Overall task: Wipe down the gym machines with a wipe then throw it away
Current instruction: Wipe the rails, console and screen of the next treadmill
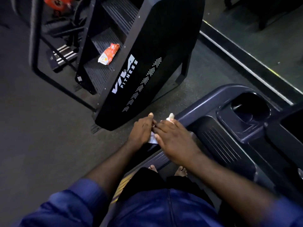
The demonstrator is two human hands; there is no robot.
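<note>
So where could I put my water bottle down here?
The cup holder in the blue console looks bare. So does the step below the orange wipes pack, and the floor left of the black stair machine. It's crowded at the console's rail, where the left hand and right hand hold the wipe.

White wipe (153, 140) at dark-blue machine (205, 102)
</note>
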